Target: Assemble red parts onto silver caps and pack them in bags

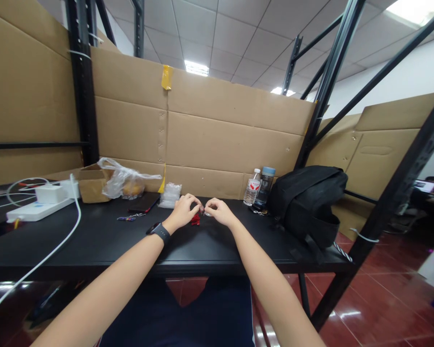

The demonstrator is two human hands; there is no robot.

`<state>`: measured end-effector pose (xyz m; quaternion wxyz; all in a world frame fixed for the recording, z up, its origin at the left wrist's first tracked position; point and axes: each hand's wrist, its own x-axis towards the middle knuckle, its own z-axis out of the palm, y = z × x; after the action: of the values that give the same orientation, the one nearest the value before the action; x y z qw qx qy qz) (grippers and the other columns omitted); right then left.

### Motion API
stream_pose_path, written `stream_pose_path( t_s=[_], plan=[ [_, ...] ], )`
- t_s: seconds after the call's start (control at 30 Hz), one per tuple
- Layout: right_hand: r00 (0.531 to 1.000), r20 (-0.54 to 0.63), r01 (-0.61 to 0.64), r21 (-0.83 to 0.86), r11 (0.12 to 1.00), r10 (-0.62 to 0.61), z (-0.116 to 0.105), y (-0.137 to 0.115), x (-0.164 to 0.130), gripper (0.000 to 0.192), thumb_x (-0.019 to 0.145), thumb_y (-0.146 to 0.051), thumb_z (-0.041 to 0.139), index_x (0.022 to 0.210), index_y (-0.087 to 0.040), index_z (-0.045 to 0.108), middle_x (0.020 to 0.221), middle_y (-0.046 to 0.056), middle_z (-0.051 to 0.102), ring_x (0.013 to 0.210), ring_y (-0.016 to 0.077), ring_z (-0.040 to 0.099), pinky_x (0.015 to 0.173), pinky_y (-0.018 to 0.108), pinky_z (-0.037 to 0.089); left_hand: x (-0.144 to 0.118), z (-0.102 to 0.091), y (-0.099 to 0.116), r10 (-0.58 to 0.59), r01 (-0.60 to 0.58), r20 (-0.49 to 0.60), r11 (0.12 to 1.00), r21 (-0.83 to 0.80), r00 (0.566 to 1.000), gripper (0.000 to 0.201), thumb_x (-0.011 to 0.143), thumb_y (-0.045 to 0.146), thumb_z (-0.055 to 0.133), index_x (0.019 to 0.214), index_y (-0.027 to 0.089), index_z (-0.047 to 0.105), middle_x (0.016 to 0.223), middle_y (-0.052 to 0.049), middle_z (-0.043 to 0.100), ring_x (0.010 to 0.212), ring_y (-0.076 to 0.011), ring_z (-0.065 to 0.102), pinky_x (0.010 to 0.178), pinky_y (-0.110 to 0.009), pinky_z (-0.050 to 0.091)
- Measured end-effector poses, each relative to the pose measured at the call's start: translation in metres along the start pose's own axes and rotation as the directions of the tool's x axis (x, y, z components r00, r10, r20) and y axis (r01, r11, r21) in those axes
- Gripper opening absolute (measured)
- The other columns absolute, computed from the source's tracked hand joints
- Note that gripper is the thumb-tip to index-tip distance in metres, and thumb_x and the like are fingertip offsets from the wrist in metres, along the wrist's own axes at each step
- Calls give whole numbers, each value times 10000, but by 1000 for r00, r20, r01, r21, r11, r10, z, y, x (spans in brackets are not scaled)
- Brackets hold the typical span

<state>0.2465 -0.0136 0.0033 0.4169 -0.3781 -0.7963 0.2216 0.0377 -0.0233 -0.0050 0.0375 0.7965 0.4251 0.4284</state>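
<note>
We have both hands out over the black desk (pixel 94 241), fingertips brought together at its middle. The left hand (pixel 183 210) and right hand (pixel 219 211) each pinch narrowly on a small glinting metal piece (pixel 203 210) held between them; it is too small to identify. A small red part (pixel 196 220) lies on the desk just below the left fingers, touching or nearly so. We judge the work to be mid-way: one piece in hand, the red one not yet lifted. Containers: a clear bag of small parts (pixel 170 194) stands behind the hands, contents indistinct; a cardboard box (pixel 92 185) holds a plastic bag (pixel 125 182) with something yellowish inside; a water bottle (pixel 252 187) looks nearly empty; the tumbler (pixel 266 185) is dark; the black backpack (pixel 309 202) sits slumped at the right.
</note>
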Motion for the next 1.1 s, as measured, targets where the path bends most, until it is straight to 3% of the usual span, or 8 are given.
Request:
stream_pose_path(
  t_s=[0.2, 0.4, 0.5, 0.6, 0.7, 0.8, 0.9, 1.1],
  plan=[
    [999, -37, -12, -261, 965, 3, -23, 7, -5, 111, 719, -101, 692, 646, -184, 695, 906, 23, 657, 834, 157, 625, 825, 281, 484, -4, -8, -10, 71, -95, 162, 985, 146, 984, 135, 804, 342, 676, 771, 253, 773, 1015, -69, 664, 1058, -289, 541, 936, -431, 399],
    [985, 153, -28, -307, 951, 78, -40, 22, -9, 103, 772, -232, 730, 681, -188, 749, 884, 38, 718, 793, 176, 656, 746, 269, 493, -5, -5, -21, 104, -161, 315, 974, 161, 943, 49, 715, 302, 752, 677, 283, 778, 993, -58, 676, 1065, -303, 537, 943, -438, 384],
    [989, 92, -72, -366, 928, 114, -47, 32, -9, 91, 804, -268, 718, 805, -207, 784, 894, 40, 741, 807, 193, 667, 761, 289, 502, -5, -2, -21, 95, -162, 338, 971, 176, 936, 76, 740, 288, 726, 682, 275, 772, 970, -61, 695, 1052, -303, 547, 928, -427, 393],
    [982, -63, -187, -451, 873, 178, -54, 45, -9, 266, 732, -218, 778, 998, -206, 784, 1053, 80, 749, 950, 247, 683, 854, 337, 513, -5, -2, -21, 132, -197, 338, 966, 166, 932, 115, 778, 289, 692, 686, 264, 757, 962, -67, 715, 1046, -302, 563, 920, -413, 406],
    [958, -67, -277, -454, 847, 277, -57, 56, -11, 429, 681, -218, 840, 1102, -196, 760, 1132, 109, 745, 1019, 278, 694, 913, 364, 517, -4, -4, -17, 144, -195, 315, 971, 139, 938, 147, 838, 295, 628, 755, 249, 740, 895, -66, 731, 965, -273, 616, 884, -380, 442],
    [946, -49, -310, -436, 845, 322, -56, 61, -11, 402, 695, -206, 844, 1087, -201, 759, 1085, 96, 761, 990, 256, 717, 912, 344, 526, -2, -7, -11, 125, -140, 292, 990, 29, 948, 176, 893, 307, 562, 875, 237, 723, 886, -41, 759, 848, -222, 675, 815, -331, 484],
    [946, -33, -304, -434, 848, 322, -56, 61, -11, 364, 715, -190, 834, 1071, -199, 755, 1063, 79, 773, 997, 234, 723, 915, 319, 527, 0, -10, -6, 119, -108, 220, 992, -63, 968, 193, 870, 272, 571, 977, 223, 724, 965, -32, 785, 887, -203, 715, 834, -302, 508],
    [951, -23, -288, -423, 859, 307, -58, 59, -12, 359, 694, -159, 849, 1039, -195, 756, 1078, 65, 782, 1015, 208, 729, 922, 280, 525, 0, -10, -6, 72, -74, 160, 997, 7, 984, 234, 893, 290, 573, 978, 238, 785, 1036, -28, 801, 993, -231, 727, 920, -322, 505]
  ],
)
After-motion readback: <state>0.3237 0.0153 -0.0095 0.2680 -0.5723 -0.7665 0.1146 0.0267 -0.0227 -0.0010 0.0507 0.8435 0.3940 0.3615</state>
